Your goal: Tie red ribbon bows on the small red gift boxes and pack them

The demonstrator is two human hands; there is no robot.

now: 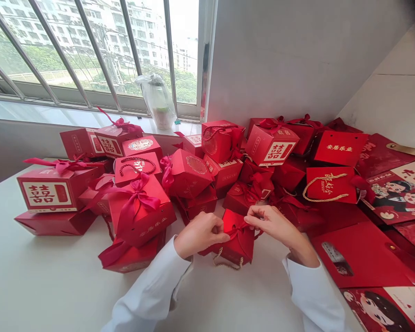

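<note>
**Tying ribbon on a small red gift box [240, 244]**

Lower centre of the frame, box on the white counter [48, 281], just in front of a heap of red gift boxes [193, 175]. Left grip [200, 235] and right grip [273, 226] both closed, pinching the red ribbon [232, 229] on top of the box. Bow unfinished; a firm, even pull on both ends called for next.

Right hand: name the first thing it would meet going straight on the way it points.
The right hand meets the red ribbon on the small red gift box first: its fingertips look to be on it, though depth is unclear. Beyond lies the left hand.
</note>
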